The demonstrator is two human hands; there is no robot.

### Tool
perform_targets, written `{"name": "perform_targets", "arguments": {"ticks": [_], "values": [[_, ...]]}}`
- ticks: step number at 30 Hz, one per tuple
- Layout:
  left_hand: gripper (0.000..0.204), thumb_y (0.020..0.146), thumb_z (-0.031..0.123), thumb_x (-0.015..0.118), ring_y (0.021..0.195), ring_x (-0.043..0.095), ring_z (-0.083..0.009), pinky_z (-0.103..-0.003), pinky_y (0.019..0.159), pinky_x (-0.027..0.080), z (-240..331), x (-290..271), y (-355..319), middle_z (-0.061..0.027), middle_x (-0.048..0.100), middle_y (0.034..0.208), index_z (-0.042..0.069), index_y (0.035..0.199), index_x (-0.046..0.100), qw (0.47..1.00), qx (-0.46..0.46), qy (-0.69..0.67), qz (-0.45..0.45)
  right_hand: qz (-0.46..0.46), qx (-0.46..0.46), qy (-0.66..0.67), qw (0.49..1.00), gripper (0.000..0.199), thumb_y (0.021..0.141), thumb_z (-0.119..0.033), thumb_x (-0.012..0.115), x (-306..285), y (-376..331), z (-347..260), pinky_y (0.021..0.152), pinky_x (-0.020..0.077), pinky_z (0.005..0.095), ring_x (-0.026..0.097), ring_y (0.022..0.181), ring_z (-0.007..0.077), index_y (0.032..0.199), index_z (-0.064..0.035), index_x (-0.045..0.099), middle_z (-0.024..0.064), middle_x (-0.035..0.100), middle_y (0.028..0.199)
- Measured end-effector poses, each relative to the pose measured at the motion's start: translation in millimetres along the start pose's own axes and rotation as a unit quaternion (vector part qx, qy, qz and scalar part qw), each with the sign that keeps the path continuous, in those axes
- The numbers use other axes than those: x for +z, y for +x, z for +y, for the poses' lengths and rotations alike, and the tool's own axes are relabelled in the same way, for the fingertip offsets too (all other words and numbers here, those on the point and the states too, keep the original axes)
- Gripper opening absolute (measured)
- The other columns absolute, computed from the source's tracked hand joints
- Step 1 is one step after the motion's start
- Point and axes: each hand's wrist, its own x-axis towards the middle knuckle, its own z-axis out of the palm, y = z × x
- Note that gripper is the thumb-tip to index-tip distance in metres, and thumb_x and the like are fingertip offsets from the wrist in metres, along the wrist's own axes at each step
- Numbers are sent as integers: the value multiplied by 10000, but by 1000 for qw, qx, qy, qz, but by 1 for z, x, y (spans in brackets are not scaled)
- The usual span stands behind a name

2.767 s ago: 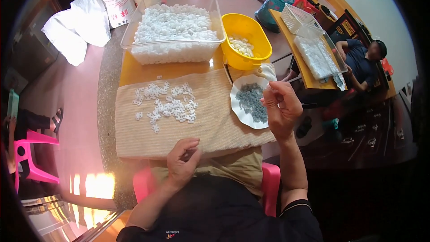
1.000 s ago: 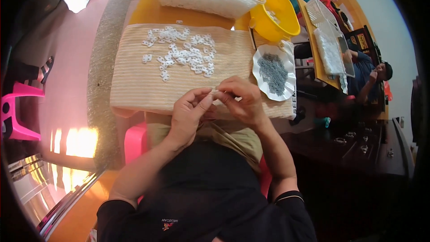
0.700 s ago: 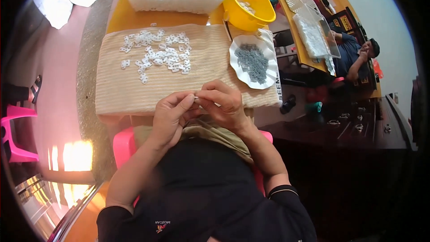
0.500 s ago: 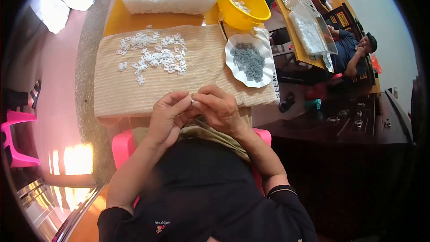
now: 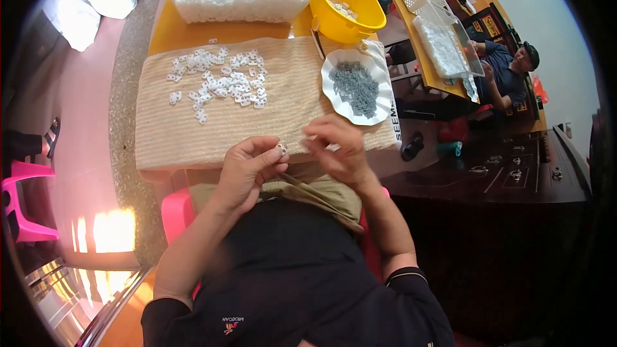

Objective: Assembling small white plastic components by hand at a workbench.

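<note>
Between the thumb and fingers of my left hand (image 5: 246, 168) is a small white plastic piece (image 5: 282, 149) with holes, held over the near edge of the striped beige cloth (image 5: 170, 138). To its right, my right hand (image 5: 342, 153) is apart from the piece, just below the plate. Its fingers look curled but are smeared by motion, so whether they hold anything is not visible. Several similar loose white pieces (image 5: 247, 90) lie scattered on the cloth. Small grey parts (image 5: 355, 90) are heaped in a white plate with a wavy rim (image 5: 328, 99) on the right.
A clear tub (image 5: 244, 11) full of white pieces stands at the back, beside a yellow basin (image 5: 363, 26) with a few pieces inside. Farther right, another person (image 5: 504, 71) sits at a table bearing a clear box (image 5: 472, 58). A pink chair (image 5: 29, 209) stands at left.
My hands were together at the white piece. The right hand has moved away to the right, toward the plate; the left keeps the piece, which now shows more plainly.
</note>
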Motion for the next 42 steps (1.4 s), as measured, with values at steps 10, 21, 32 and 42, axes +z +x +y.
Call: {"name": "perform_targets", "arguments": {"ticks": [10, 21, 32, 42], "values": [[160, 855, -15, 632, 825, 669, -182, -287, 738, 587, -5, 1, -1, -103, 658, 907, -1, 1014, 615, 1000, 15, 18, -4, -14, 53, -315, 947, 212, 761, -54, 699, -73, 42, 52, 600, 509, 313, 656, 649, 232, 969, -49, 661, 105, 671, 752], [161, 853, -13, 636, 828, 664, -177, -282, 734, 585, -4, 1, -1, -102, 658, 909, -2, 1013, 615, 1000, 14, 19, 6, -86, 109, -427, 894, 196, 776, -104, 652, -69, 55, 67, 754, 508, 412, 658, 809, 328, 966, -56, 666, 149, 687, 827], [143, 853, 16, 655, 790, 660, -160, -274, 715, 569, -8, 3, -3, -83, 662, 880, 5, 992, 624, 1000, 16, 25, 2, -127, 107, -424, 891, 158, 777, -82, 584, -71, 67, 66, 744, 497, 436, 636, 818, 369, 903, -34, 666, 205, 659, 832], [153, 855, 2, 643, 806, 668, -167, -279, 717, 586, -10, 1, -2, -89, 658, 886, 0, 1005, 614, 1000, 14, 25, -2, -178, 146, -445, 865, 126, 769, -104, 586, -68, 75, 56, 739, 494, 459, 636, 815, 377, 845, -31, 654, 206, 655, 807]]}}
